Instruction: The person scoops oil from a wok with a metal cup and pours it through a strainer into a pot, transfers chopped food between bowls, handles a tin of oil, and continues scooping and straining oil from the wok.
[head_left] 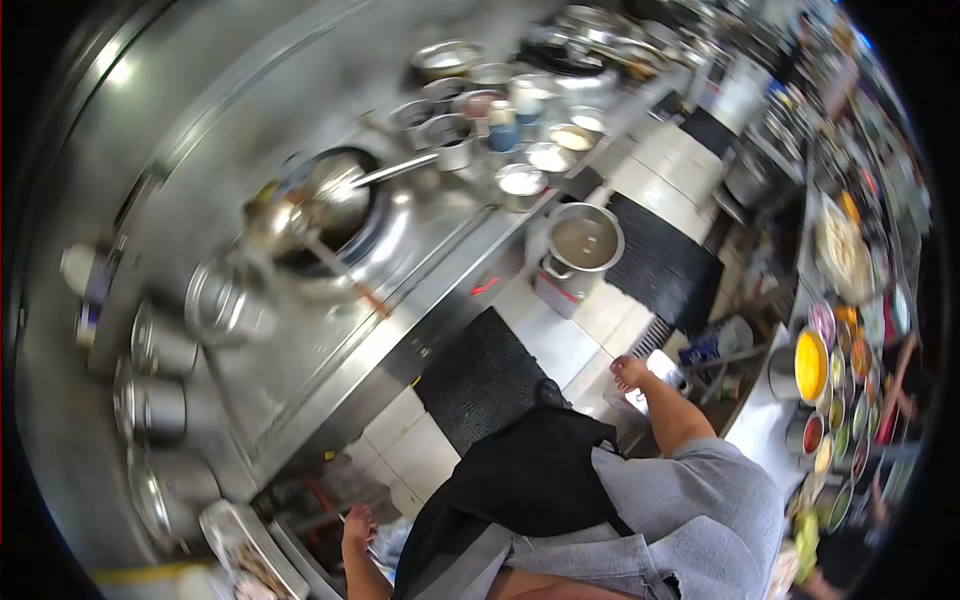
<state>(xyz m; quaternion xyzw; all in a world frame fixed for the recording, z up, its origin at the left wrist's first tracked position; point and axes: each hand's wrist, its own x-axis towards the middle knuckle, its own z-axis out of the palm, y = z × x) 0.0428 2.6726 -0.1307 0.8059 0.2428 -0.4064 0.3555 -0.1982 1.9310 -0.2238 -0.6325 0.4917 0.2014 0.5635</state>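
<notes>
My left hand (357, 525) hangs low beside the black apron, fingers curled. A thin pale edge shows at the fingers, too small to name. Out to the other side is my right hand (630, 372), held above the floor with its fingers bent inward. Whatever may be inside it is hidden. Behind that hand, something white and shiny (660, 372) stands near the counter's foot; I cannot tell whether they touch. Nearest my left hand is a long white tray (252, 550) with food in it.
A wok (345, 205) with ladles sits on the steel range (420, 325). Steel pots (160, 340) line its left end. A pot of liquid (585, 238) stands low in the aisle near black floor mats (478, 380). Ingredient tubs, one with yellow contents (810, 366), fill the right counter.
</notes>
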